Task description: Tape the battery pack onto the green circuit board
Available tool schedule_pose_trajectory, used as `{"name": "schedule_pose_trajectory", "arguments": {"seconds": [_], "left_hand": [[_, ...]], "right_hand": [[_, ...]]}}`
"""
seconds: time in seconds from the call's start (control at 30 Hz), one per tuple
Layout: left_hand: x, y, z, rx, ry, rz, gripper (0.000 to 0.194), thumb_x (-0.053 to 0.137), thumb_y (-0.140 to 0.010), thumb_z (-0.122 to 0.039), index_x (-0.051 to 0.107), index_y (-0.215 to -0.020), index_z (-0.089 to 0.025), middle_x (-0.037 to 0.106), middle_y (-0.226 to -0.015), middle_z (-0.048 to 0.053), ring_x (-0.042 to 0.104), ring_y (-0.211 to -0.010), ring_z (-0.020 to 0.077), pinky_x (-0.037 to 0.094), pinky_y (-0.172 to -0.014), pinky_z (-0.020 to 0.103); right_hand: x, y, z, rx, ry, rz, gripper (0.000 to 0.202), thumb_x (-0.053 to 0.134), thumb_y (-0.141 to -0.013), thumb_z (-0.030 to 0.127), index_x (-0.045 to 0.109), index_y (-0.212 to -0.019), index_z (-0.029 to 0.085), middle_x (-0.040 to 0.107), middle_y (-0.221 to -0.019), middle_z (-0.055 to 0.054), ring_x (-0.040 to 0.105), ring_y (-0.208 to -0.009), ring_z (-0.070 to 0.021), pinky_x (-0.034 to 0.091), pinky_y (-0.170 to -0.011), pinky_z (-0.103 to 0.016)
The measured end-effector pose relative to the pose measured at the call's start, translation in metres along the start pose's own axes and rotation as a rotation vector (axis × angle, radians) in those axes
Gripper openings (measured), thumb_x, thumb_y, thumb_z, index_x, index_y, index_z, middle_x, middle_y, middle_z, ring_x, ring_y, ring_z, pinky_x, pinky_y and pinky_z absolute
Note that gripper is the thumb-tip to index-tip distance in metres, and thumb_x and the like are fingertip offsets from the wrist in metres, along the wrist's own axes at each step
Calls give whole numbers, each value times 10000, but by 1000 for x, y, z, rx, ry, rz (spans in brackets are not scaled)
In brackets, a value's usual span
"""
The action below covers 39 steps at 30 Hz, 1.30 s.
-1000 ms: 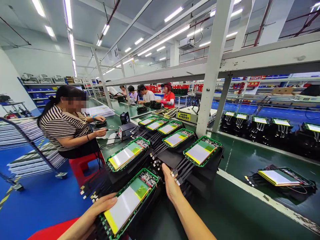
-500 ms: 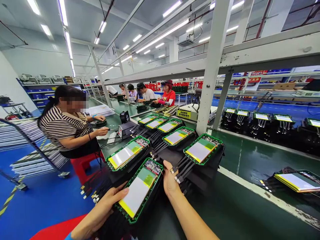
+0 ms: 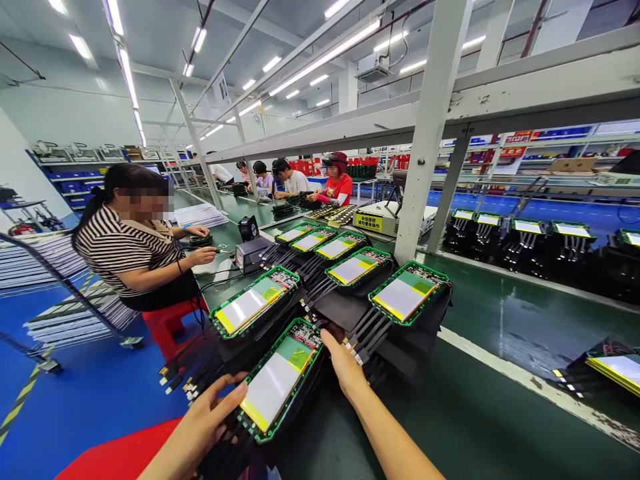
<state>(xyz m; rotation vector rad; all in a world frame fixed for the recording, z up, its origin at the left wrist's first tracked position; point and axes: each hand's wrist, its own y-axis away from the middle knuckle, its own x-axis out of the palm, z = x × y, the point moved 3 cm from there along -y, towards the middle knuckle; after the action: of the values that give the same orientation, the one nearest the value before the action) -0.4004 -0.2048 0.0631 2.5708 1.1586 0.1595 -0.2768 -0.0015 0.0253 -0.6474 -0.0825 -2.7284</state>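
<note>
The nearest open power bank has a green frame, a whitish flat battery, yellow tape and a small circuit board. It tops a dark stack with black cables coming out at its near left end. My left hand grips the near left side, thumb at the frame's edge and fingers curled beside the cables. At the right side, my right hand is closed on the stack, thumb near the upper right corner; its other fingers are partly hidden. A second open power bank lies just beyond, and another to the right.
More power bank stacks line the green bench ahead. A white post rises behind them. A co-worker in a striped top sits at left, handling a small dark part. A further stack lies at far right.
My left thumb has slid back from the battery's face to the frame's edge. My right hand stays at the stack's right side. The co-worker's hands have come closer together.
</note>
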Motion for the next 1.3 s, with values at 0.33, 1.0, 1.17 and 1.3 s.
{"name": "schedule_pose_trajectory", "arguments": {"seconds": [0.33,1.0,1.17,1.3], "left_hand": [[-10,-21,2,-29,26,29,592,808,-548,-567,622,-951,-176,682,-633,5,633,-529,182,478,-483,255],[-34,7,-25,447,-1102,-264,524,424,-801,-695,598,-1020,-253,676,-712,-8,658,-647,219,477,-572,301],[19,53,-39,1273,-1212,-371,455,571,-838,-508,534,-1225,-272,586,-1271,77,560,-1148,269,403,-1012,426],[62,29,-27,1459,-1526,-161,528,598,-845,-428,475,-1344,-308,506,-1401,60,483,-1252,302,336,-1058,487]], "right_hand": [[6,4,-1,-170,486,56,512,567,-793,472,604,-1204,168,609,-1266,-110,474,-1271,-275,296,-1110,-429],[8,11,9,-161,655,55,624,371,-879,574,507,-1284,119,521,-1349,-169,373,-1357,-290,272,-1123,-460],[0,27,5,-306,694,276,634,329,-952,494,287,-1454,108,316,-1513,-153,229,-1432,-231,163,-1176,-454],[-6,27,1,-294,732,364,675,307,-970,491,159,-1499,98,201,-1561,-151,152,-1455,-221,136,-1184,-460]]}}
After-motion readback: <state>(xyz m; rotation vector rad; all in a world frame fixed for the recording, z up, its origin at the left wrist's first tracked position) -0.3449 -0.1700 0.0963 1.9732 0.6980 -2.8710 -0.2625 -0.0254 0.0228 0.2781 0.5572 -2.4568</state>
